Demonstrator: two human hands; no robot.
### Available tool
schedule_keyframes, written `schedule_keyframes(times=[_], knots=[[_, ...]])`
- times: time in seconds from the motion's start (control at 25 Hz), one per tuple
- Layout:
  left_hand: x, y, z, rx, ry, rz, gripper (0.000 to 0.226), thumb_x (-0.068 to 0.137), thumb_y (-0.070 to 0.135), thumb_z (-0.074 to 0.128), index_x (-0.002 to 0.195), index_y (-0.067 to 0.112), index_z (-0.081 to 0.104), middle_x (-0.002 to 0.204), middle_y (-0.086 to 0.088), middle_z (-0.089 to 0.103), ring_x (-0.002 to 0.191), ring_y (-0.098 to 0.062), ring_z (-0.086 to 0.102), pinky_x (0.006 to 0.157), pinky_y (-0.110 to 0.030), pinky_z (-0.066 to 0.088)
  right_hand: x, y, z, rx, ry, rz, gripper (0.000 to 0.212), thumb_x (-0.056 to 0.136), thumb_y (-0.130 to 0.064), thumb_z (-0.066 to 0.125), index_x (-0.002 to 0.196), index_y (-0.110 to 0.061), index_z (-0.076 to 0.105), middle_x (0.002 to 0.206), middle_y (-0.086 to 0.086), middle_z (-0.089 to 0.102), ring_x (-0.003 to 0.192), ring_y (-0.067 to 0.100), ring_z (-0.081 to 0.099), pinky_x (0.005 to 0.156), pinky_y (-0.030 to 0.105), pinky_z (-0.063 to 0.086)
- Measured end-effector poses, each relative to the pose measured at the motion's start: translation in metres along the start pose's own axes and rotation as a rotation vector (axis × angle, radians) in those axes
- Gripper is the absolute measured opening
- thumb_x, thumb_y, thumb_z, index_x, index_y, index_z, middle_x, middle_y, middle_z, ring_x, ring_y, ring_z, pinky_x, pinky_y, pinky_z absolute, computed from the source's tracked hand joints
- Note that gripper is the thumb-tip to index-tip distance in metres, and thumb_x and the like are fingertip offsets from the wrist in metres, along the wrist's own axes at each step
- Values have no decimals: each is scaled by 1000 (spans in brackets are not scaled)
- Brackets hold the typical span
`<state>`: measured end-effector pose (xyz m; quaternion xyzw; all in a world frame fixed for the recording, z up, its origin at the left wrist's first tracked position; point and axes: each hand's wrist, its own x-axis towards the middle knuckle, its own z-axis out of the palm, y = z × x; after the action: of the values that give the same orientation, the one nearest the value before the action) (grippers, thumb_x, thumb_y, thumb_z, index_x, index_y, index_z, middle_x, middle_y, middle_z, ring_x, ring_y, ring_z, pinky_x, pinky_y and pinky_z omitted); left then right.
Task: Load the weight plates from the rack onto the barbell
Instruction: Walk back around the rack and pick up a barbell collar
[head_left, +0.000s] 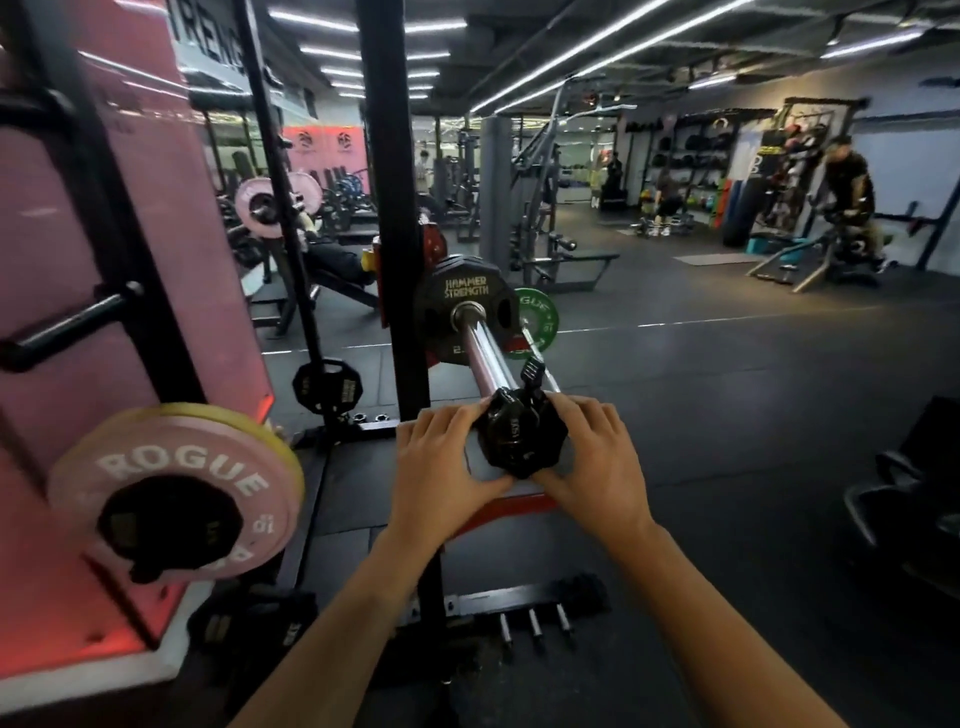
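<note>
A chrome barbell sleeve (480, 351) points toward me from the black rack upright (397, 208). A black Hammer Strength plate (465, 306) sits far in on the sleeve, with a red plate behind it. At the sleeve's near end is a small black plate (522, 436) with a black collar clamp (532, 376) just above it. My left hand (441, 462) grips the small plate's left edge and my right hand (592, 457) grips its right edge.
A pink Rogue plate (176, 488) over a yellow one hangs on a rack peg at lower left. A small black plate (327, 387) hangs lower on the rack. A green Rogue plate (537, 322) stands beyond the sleeve. People train at far right and behind the rack.
</note>
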<state>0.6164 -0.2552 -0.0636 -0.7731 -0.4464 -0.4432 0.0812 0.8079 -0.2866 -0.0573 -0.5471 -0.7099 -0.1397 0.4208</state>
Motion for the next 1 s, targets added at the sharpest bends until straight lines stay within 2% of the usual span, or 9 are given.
schedule_keyframes(times=[0.28,0.52,0.72,0.84,1.0], knots=[[-5,10,-1,108,-14,-67,78,65,69,60,129,25,54,115,7,62,104,-17,56,91,-39,41,-3,3,10,44,25,-54,76,67,-13,83,135,-14,50,119,7,60,106,27,55,87,41,49],[-9,14,6,122,-11,-80,83,65,68,67,133,27,44,115,6,62,104,-18,57,89,-38,42,-2,9,6,29,-20,-94,81,68,-22,83,139,-18,45,123,6,59,107,27,56,88,43,50],[0,12,11,72,16,-101,80,66,69,68,130,24,49,106,8,68,98,-16,63,88,-41,47,14,17,14,14,-72,-93,77,72,-25,81,140,-22,44,126,1,59,111,24,55,92,43,50],[12,1,22,-1,-1,-139,81,67,70,69,131,27,46,93,13,68,86,-9,64,85,-42,52,28,24,26,18,-87,-87,76,73,-26,80,140,-24,44,126,-1,59,112,22,55,93,40,49],[31,-24,46,-81,-31,-206,82,66,54,81,134,31,42,82,14,64,76,-2,61,77,-40,55,51,33,48,23,-97,-88,80,73,-29,80,143,-26,41,130,-5,56,111,17,53,92,36,48]])
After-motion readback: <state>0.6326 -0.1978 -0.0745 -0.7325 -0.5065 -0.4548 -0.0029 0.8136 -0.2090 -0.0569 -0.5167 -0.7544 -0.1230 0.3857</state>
